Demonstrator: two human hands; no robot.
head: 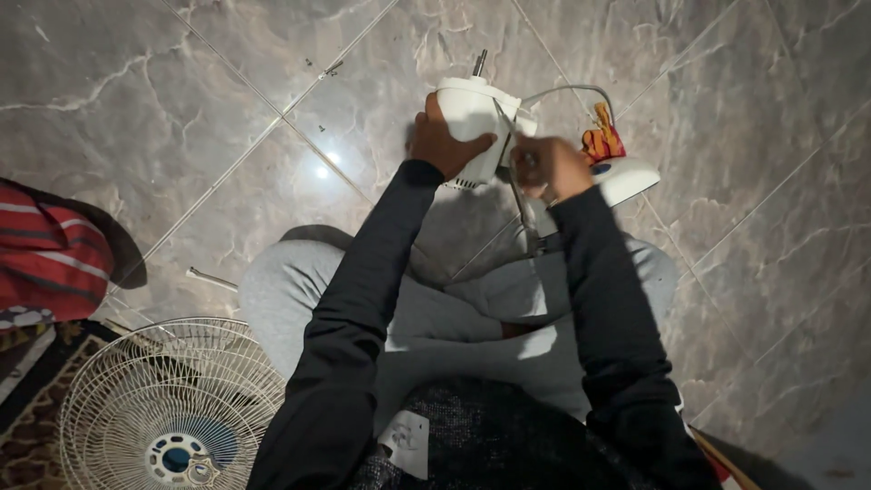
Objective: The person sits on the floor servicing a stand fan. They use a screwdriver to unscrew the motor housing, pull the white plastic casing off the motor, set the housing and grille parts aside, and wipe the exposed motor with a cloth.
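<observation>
A white plastic fan motor housing [472, 113], boxy with rounded corners and a short metal shaft [479, 62] poking from its far end, is held above the glossy grey marbled floor tiles [227, 100], which lie bare and open beyond and to the left of the housing. Right of the housing, a white plastic fan base [631, 177] with an orange patch lies on the tiles, a pale cord [567, 89] arching to it. Nearer than the housing, down to the left, lies a round cream wire fan guard [172, 399], by a red striped cloth [50, 254]. The left hand [445, 141] wraps the housing's left side, fingers curled onto its smooth shell. The right hand [549, 166] is closed in a fist around a thin tool [519, 191] just right of the housing.
</observation>
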